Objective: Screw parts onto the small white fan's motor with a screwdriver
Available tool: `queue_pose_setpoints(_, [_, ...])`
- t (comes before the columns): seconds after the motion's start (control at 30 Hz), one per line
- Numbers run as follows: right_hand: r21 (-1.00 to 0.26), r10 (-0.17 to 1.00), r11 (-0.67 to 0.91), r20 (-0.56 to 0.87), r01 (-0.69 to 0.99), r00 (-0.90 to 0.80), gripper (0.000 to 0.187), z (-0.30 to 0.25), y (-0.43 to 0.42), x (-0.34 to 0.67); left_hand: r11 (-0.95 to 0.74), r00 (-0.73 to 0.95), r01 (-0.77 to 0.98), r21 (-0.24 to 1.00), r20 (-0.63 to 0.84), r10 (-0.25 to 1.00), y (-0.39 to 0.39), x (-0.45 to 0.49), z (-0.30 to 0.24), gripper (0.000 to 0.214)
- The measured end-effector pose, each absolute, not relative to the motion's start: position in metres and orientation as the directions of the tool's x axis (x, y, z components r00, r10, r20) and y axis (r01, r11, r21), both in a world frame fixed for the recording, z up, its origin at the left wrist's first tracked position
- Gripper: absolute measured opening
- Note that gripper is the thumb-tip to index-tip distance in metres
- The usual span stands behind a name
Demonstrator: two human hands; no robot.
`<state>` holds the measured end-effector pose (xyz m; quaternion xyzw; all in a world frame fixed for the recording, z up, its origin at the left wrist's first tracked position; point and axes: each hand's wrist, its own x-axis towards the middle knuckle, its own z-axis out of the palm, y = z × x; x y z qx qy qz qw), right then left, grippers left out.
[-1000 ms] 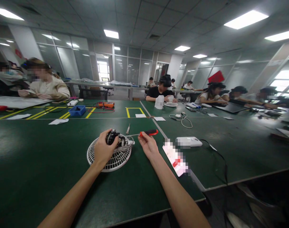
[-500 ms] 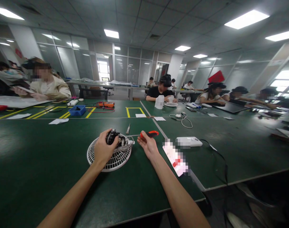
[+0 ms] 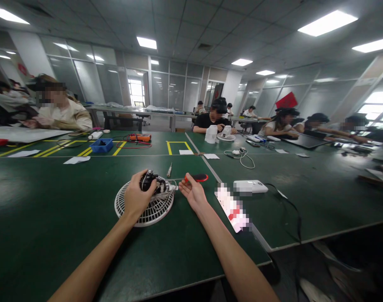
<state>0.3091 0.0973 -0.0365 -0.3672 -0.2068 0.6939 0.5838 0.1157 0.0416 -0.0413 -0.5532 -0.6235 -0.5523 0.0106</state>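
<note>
**Two Bare Hands at a Small Fan Motor on the Green Bench**

While the left hand [image 3: 136, 197] closes its fingers around the small black fan motor with white wires [image 3: 151, 183], that motor sits on the round white plastic fan grille [image 3: 147, 207], which lies flat on the dark green work table [image 3: 53, 218]. The right hand [image 3: 193, 193] is loosely curled, its fingertips on the red-and-black handle of the screwdriver [image 3: 196, 178]; how firmly it grips cannot be told. The screwdriver's thin shaft points left toward the motor.

No writing can be read: the white card with a red patch [image 3: 234, 208] just right of the right forearm is blurred. One white rectangular box with a black cable [image 3: 250, 186] lies beyond it. One small grey tool [image 3: 169, 170] lies behind the motor.

Farther back stand one blue plastic tray [image 3: 102, 145], one orange meter with red leads [image 3: 140, 137], one coiled white cable [image 3: 241, 157] and yellow tape markings [image 3: 175, 147]. Several other people [image 3: 215, 119] sit at the far side, their hands on their own work.
</note>
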Motion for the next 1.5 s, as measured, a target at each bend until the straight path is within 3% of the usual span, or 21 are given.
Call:
queue_pose_setpoints(0.27, [-0.616,0.977,-0.191,-0.193,-0.764,-0.088,0.019,-0.028,0.093,0.309,-0.23,-0.381,0.708,0.668,0.635,0.672,0.042,0.115,-0.043,0.05])
queue_pose_setpoints(0.4, [-0.635,0.967,-0.219,-0.244,-0.741,-0.076,0.015,-0.029,0.094,0.307,-0.231,-0.386,0.709,0.667,0.641,0.664,0.043,0.115,-0.044,0.05])
queue_pose_setpoints(0.53, [-0.659,0.955,-0.223,-0.297,-0.718,-0.024,0.025,-0.033,0.097,0.307,-0.219,-0.376,0.718,0.66,0.633,0.677,0.043,0.115,-0.044,0.052])
queue_pose_setpoints(0.8, [-0.625,0.982,-0.151,-0.18,-0.766,-0.047,0.023,-0.033,0.098,0.311,-0.217,-0.391,0.696,0.685,0.614,0.686,0.041,0.115,-0.042,0.049])
queue_pose_setpoints(0.97, [-0.578,0.984,-0.153,-0.163,-0.801,-0.071,0.027,-0.029,0.098,0.313,-0.211,-0.39,0.703,0.68,0.616,0.684,0.04,0.115,-0.042,0.057])
queue_pose_setpoints(1.1, [-0.616,0.979,-0.166,-0.195,-0.77,-0.056,0.021,-0.033,0.099,0.311,-0.218,-0.38,0.719,0.66,0.636,0.672,0.041,0.116,-0.043,0.059])
queue_pose_setpoints(1.3, [-0.698,0.981,-0.147,-0.192,-0.701,-0.014,0.028,-0.04,0.104,0.311,-0.217,-0.371,0.731,0.646,0.645,0.668,0.041,0.117,-0.042,0.059])
queue_pose_setpoints(1.5, [-0.616,0.99,-0.112,-0.136,-0.78,-0.034,0.035,-0.035,0.104,0.317,-0.199,-0.387,0.728,0.656,0.633,0.671,0.04,0.116,-0.042,0.06])
